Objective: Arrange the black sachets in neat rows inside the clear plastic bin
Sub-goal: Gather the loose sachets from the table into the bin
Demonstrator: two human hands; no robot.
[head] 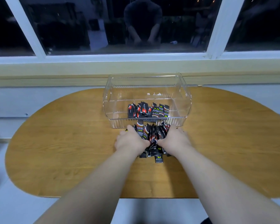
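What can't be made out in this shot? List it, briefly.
Head view only:
- Fingertips of the left hand and right hand: buried in the pile of sachets they grip.
- Count of that pile: hands and wrists cover part of it.
- Sachet print: too small and blurred.
- Sachets inside the clear plastic bin: lower ends distorted by its ribbed front wall.
- Reflection in the window: too dark.

The clear bin is open on top, so the way in is from above. Its near wall stands straight behind the loose sachets on the counter. Inside, standing sachets crowd the near middle, with bare floor left, right and far. Wide bare counter flanks the pile.
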